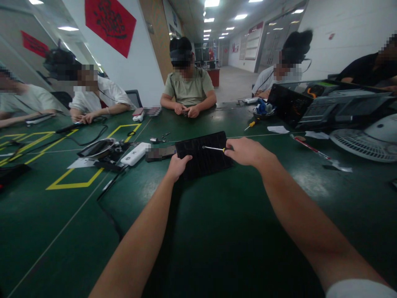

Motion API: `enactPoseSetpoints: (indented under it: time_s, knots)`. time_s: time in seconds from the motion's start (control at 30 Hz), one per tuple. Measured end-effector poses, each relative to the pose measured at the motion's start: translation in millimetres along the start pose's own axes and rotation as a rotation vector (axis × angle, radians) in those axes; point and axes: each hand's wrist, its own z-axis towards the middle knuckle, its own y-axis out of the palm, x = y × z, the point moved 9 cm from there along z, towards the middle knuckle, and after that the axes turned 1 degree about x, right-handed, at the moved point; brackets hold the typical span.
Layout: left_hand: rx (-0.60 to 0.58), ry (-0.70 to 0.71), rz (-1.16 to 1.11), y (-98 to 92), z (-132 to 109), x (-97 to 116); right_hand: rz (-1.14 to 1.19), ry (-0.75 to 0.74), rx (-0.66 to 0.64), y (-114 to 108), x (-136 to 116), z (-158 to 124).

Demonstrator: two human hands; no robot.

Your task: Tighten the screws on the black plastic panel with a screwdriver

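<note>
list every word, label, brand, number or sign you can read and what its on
None can be read.
Large red diamond-shaped wall sign: black brushed characters, too blurred.
Smaller red wall sign at left: too blurred.
White rounded plastic device: dark mark, too small.
Flat black rectangular panel: no legible text.

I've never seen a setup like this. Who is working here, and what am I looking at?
There's no robot here: these are a person's bare hands, seen from a camera worn on their head, looking forward and down. The left hand grips a flat black panel by its edge. The right hand holds a screwdriver, its shaft over the panel. On the green table lie a white device to the left, and a second screwdriver and a white fan to the right. Co-workers sit around.
</note>
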Motion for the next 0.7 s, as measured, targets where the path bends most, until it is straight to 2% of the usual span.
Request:
enactPoseSetpoints:
  time_s: [0.27, 0.57, 0.7]
  knots:
    - [-0.009, 0.008, 0.001, -0.1, 2, -3, -0.023, 0.016, 0.010, 0, 0, 0]
    - [0.007, 0.031, 0.035, 0.7, -3, 7, 0.006, 0.019, -0.035, 5, -1, 1]
    - [-0.006, 0.030, 0.028, 0.8, -3, 6, 0.008, 0.014, 0.000, 6, 1, 3]
